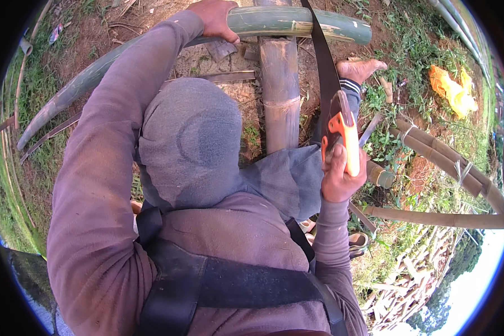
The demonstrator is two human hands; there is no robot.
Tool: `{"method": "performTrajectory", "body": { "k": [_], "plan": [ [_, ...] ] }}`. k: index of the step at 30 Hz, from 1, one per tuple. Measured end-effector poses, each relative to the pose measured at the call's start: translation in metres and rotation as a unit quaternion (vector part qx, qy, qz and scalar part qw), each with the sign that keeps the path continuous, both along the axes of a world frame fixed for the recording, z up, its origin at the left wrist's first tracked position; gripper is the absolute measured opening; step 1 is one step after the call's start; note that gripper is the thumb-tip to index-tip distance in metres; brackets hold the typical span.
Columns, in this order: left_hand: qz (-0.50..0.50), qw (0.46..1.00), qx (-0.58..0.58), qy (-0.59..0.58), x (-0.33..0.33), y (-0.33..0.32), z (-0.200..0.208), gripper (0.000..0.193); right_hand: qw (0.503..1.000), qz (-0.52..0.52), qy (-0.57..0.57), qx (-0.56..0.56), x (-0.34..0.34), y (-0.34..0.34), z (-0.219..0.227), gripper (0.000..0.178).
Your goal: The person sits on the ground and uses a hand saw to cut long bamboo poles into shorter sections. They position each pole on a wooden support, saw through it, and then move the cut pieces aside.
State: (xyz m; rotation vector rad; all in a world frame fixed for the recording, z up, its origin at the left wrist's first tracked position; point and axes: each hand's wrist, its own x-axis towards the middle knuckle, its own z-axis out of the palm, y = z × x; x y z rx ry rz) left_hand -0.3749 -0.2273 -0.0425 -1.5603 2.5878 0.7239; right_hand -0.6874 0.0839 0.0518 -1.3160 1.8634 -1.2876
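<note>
Saw (329, 84) by orange handle (351, 148) in tight-wrapped grip of right hand (343, 182); blade (325, 61) across green bamboo pole (269, 21); pole in clasping grip of left hand (214, 17), over brown bamboo log (281, 101).

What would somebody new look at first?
Probably the bright orange handle of the saw, in the right hand, right of centre. Next comes the long green bamboo pole across the top, held by the left hand. Then perhaps the crumpled yellow plastic on the ground, upper right.

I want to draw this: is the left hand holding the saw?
No, the left hand holds the green bamboo, while the right hand grips the saw.
</note>
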Motion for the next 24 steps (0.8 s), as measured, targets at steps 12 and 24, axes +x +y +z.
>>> {"method": "performTrajectory", "body": {
  "k": [12,24],
  "plan": [
    [0.001,1.0,0.012,-0.022,-0.011,0.0,0.016,0.1,0.997,0.042,0.033,-0.051,0.019,-0.172,-0.016,0.021],
    [-0.026,1.0,0.015,-0.006,-0.006,-0.004,0.013,0.075,0.999,0.006,0.049,-0.009,-0.009,0.002,0.0,0.022]
  ]
}}
